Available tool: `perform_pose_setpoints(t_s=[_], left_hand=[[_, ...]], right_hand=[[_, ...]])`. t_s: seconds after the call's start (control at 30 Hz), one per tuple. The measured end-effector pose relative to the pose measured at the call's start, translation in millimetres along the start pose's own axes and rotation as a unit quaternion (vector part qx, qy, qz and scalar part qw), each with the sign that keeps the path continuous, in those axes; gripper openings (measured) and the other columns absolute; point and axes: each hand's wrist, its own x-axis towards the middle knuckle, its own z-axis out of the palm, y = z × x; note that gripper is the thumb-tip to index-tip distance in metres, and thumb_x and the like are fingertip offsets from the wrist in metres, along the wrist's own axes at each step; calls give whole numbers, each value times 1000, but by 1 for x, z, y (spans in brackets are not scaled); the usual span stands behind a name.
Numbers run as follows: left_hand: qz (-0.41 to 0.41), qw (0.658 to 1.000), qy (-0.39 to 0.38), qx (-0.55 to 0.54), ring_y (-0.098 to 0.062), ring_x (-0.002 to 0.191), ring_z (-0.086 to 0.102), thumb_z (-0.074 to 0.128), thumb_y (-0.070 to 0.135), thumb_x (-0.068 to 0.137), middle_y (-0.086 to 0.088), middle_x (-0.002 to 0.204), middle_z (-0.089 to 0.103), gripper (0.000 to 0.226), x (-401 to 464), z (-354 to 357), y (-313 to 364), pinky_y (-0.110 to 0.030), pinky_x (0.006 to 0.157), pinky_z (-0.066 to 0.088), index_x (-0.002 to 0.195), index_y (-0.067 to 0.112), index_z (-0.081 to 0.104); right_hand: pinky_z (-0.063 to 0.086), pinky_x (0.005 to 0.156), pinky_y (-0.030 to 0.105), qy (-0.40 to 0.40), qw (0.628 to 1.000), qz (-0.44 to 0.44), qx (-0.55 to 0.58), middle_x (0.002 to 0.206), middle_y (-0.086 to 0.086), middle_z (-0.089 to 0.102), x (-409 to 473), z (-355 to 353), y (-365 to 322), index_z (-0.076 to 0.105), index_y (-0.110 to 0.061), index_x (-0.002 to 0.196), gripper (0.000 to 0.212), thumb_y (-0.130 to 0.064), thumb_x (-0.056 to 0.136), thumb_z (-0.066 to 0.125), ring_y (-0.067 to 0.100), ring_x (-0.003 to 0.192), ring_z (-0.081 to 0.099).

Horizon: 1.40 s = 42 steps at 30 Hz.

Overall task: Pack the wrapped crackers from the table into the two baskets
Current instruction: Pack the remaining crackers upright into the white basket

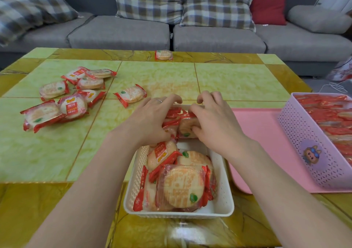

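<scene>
Both hands, left hand (152,118) and right hand (213,120), curl around wrapped crackers (182,124) between them, over the white basket's (133,181) far end.

Two bare forearms enter from the near edge of the frame, with no sleeves, cuffs, watch or bracelet showing anywhere along them up to the wrists. The left hand (152,118) wears a single thin, silver-coloured ring (159,101) on one finger, a plain narrow band with a slight shine; which finger it sits on is hard to tell for certain. The right hand (215,122) carries no ring or other ornament on the fingers that show. The fingernails visible on both hands are short and look unpainted. No gloves cover either hand, and no clothing comes into view.
</scene>
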Motion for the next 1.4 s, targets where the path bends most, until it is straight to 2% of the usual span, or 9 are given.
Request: perform_pose_setpoints(t_s=[0.17, 0.27, 0.43, 0.5, 0.57, 0.67, 0.83, 1.2, 1.4], left_hand=[[-30, 999, -7, 44, -21, 118, 46, 77, 29, 69, 3, 131, 51, 88, 0, -2, -1, -33, 103, 32, 143, 30, 30], [-27, 997, -6, 70, -21, 120, 46, 78, 33, 70, 3, 134, 51, 90, 1, -2, -1, -33, 103, 33, 145, 32, 28], [-82, 985, -51, 144, -27, 142, 33, 83, 33, 68, -1, 151, 36, 115, -4, -4, -4, -40, 118, 23, 155, 36, 8], [-90, 983, -27, 158, -27, 135, 41, 83, 30, 70, -2, 146, 41, 110, -5, -2, -2, -39, 112, 32, 154, 33, 12], [-90, 979, 1, 182, -26, 128, 48, 80, 25, 74, -2, 141, 45, 99, -5, 2, 0, -37, 104, 38, 151, 32, 18], [-93, 974, 31, 205, -26, 121, 53, 78, 21, 77, -1, 134, 49, 88, -2, 5, 0, -34, 93, 43, 146, 31, 24], [-100, 972, 44, 210, -26, 121, 53, 77, 24, 76, -2, 135, 49, 86, -1, 9, -1, -35, 93, 43, 144, 31, 25], [-98, 975, 40, 195, -29, 126, 49, 79, 43, 74, -5, 140, 45, 95, -3, 14, 2, -40, 101, 42, 148, 30, 19], [-98, 991, -7, 92, -32, 142, 24, 72, 55, 69, -7, 150, 27, 103, -14, -2, 7, -47, 119, 22, 151, 34, 15]], right_hand=[[40, 104, 41, -17, 1000, 17, 6, 139, 10, 45, -5, 1, -6, 49, -13, 136, 48, -16, 90, 64, 32, 127, 44], [17, 124, 50, -58, 998, 10, 6, 165, 15, 14, -10, 4, -11, 22, -17, 157, 64, -22, 100, 50, 34, 152, 15], [0, 125, 53, -119, 992, 38, -5, 168, 12, -13, -12, 11, -11, -11, -25, 160, 69, -28, 107, 34, 29, 155, -11], [5, 125, 54, -109, 993, 49, -8, 168, 15, -5, -11, 9, -13, -6, -22, 160, 72, -25, 106, 40, 33, 155, -5], [28, 117, 47, -51, 997, 49, -25, 158, 20, 27, -8, 7, -16, 21, -13, 156, 64, -22, 101, 51, 38, 147, 24], [41, 77, 36, 47, 998, 37, -24, 112, 10, 55, -6, 4, -18, 54, -11, 120, 37, -13, 86, 69, 30, 100, 52], [32, 70, 33, 29, 999, 16, 5, 102, 4, 54, -6, 1, -18, 55, -16, 114, 27, -10, 89, 64, 25, 85, 55], [35, 75, 36, 5, 999, 34, -13, 106, 4, 58, -1, 5, -23, 55, -16, 115, 24, -17, 91, 61, 27, 90, 62], [39, 79, 37, -1, 999, 41, -5, 106, 5, 61, -4, 2, -25, 53, -14, 118, 26, -16, 92, 59, 28, 94, 62]])
